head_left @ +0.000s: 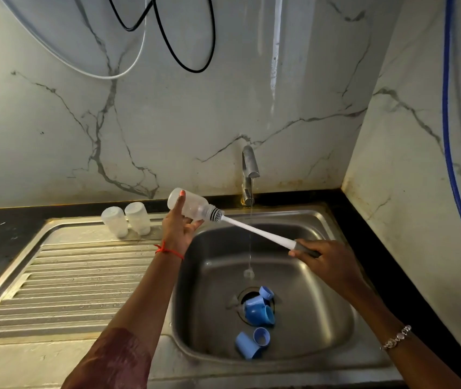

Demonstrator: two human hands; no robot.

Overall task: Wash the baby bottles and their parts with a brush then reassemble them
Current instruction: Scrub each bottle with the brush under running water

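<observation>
My left forearm (139,304) enters at the lower edge and rises up and to the right. A red thread (167,249) circles its wrist. My left grip (178,228) is raised, curled round a clear baby bottle (193,207). One painted fingertip (181,193) lies across the bottle's wall and other fingers sit beneath. My right forearm (386,313) enters from the lower right, with a beaded bracelet (396,336) at the wrist. My right grip (324,256) sits lower, well apart from the left, with its fingers closed on a bottle brush (257,230) by the grey handle.
</observation>
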